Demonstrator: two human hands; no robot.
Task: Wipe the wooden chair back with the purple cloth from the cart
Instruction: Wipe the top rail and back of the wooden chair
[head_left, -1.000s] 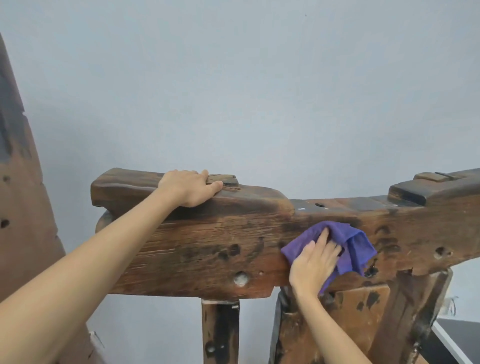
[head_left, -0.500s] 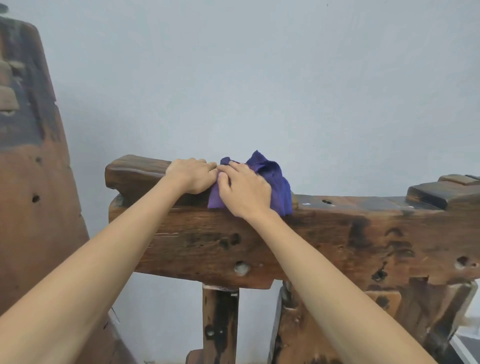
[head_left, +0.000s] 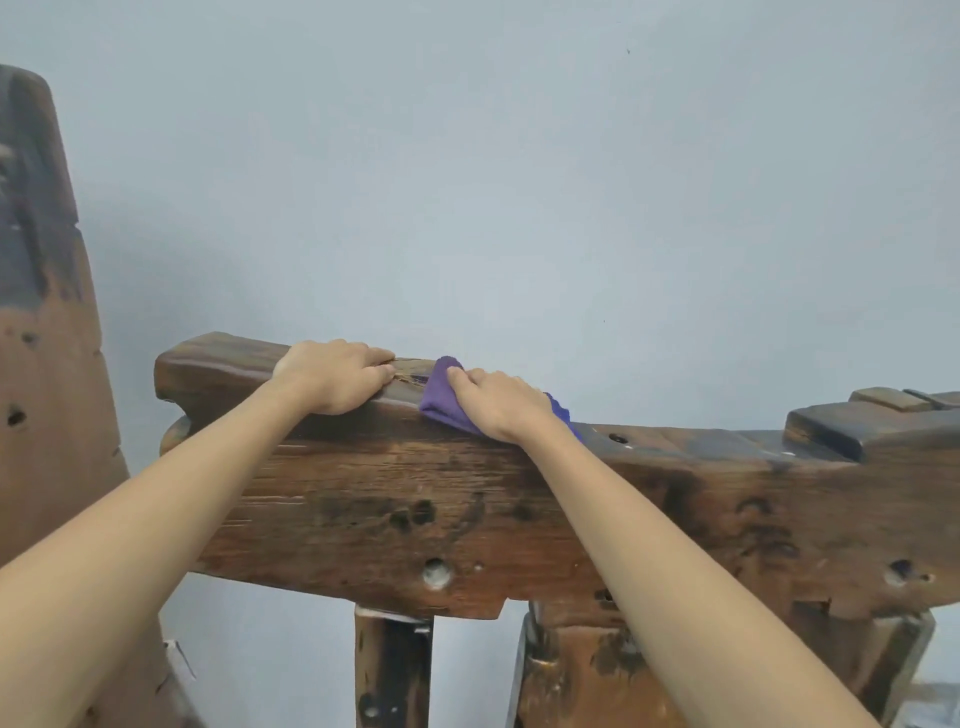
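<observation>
The wooden chair back (head_left: 467, 499) is a thick, dark, weathered beam running across the view, with holes and knots in its face. The purple cloth (head_left: 439, 397) lies bunched on the beam's top edge left of centre. My right hand (head_left: 496, 402) lies on top of the cloth and presses it onto the wood, fingers pointing left. My left hand (head_left: 335, 376) rests on the raised left end of the beam with its fingers curled over the far edge, just left of the cloth.
A pale wall stands close behind the beam. A tall wooden slab (head_left: 47, 364) rises at the far left. Two wooden posts (head_left: 392, 670) support the beam from below. A raised dark block (head_left: 857, 423) sits on the beam's right end.
My right hand carried the cloth from the beam's front face up to the top edge beside my left hand, and now lies flatter over it. My left hand stayed put.
</observation>
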